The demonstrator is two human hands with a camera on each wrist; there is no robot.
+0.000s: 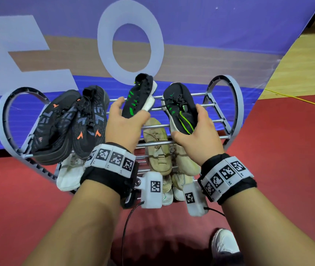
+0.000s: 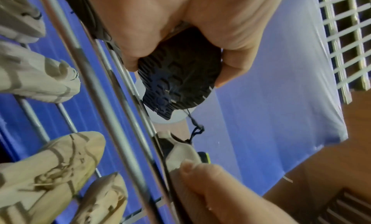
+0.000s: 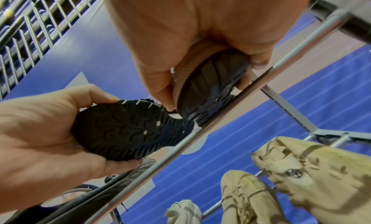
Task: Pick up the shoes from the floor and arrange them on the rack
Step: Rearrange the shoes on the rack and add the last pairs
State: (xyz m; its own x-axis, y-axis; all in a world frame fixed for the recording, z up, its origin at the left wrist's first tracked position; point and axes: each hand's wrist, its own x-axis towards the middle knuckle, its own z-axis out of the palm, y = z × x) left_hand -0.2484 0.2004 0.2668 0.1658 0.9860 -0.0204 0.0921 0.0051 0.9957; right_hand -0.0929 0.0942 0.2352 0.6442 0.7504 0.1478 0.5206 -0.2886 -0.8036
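Observation:
My left hand grips a black shoe with green stripes and a white sole, tilted on its side above the top tier of the grey rack. My right hand holds the matching shoe by its toe end over the tier's right part. In the left wrist view my fingers curl round the dark treaded sole. The right wrist view shows the right shoe's sole close against a rack bar, with the left shoe's sole beside it.
A black pair with orange marks fills the top tier's left half. Beige shoes lie on the tier below, white ones lower still. A blue banner hangs behind the rack. A yellow cable crosses the red floor.

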